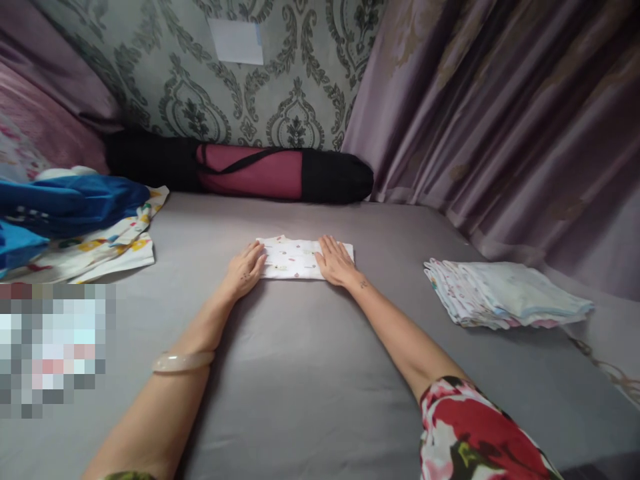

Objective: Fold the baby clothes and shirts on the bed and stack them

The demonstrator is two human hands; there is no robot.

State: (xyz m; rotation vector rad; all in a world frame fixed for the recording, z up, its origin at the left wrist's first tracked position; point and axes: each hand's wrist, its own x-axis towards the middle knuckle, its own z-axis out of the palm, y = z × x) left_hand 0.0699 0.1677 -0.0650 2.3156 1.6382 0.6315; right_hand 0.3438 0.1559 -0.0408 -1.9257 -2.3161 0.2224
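Observation:
A small white printed cloth (294, 257), folded into a flat rectangle, lies in the middle of a grey bed sheet (300, 373). My left hand (245, 269) rests flat on its left edge, fingers spread. My right hand (336, 261) presses flat on its right part. Neither hand grips anything. A pale bangle (183, 361) circles my left forearm.
A stack of folded cloths (505, 300) sits at the right. A pile of unfolded printed and blue fabric (75, 223) lies at the left. A rolled maroon mat in a black bag (250, 170) lies along the patterned wall. Purple curtains (500, 113) hang at right.

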